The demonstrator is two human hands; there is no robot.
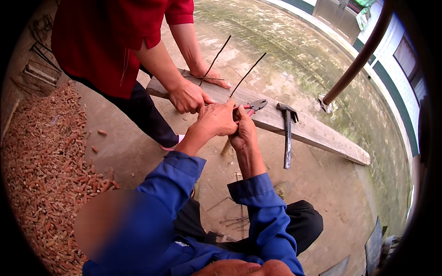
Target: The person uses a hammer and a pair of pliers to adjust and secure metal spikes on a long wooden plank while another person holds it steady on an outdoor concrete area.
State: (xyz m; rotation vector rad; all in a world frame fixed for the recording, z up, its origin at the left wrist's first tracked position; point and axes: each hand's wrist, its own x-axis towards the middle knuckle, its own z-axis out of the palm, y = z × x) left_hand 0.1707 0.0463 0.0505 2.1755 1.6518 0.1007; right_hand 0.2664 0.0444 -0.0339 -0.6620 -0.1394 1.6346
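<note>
My left hand point(215, 120) is closed over the plank's near edge, with a thin dark wire point(248, 73) rising from its fingertips. Just right of it, my right hand point(245, 132) grips pliers point(258, 105) with red handles. Their metal jaws point to the right over the wood, away from the wire. A second wire point(216, 60) stands up from the wooden plank point(317, 132) farther left. Beside it a co-worker's hand point(186, 96) reaches close to my left fingers, while that person's other hand point(209, 76) rests on the plank. My fingers partly hide the pliers' handles.
A claw hammer point(287, 135) lies across the plank, its handle overhanging the near edge. The co-worker in a red top point(101, 46) stands at the upper left. Corn cobs point(50, 184) are heaped at left. A brown pole point(357, 60) rises at upper right.
</note>
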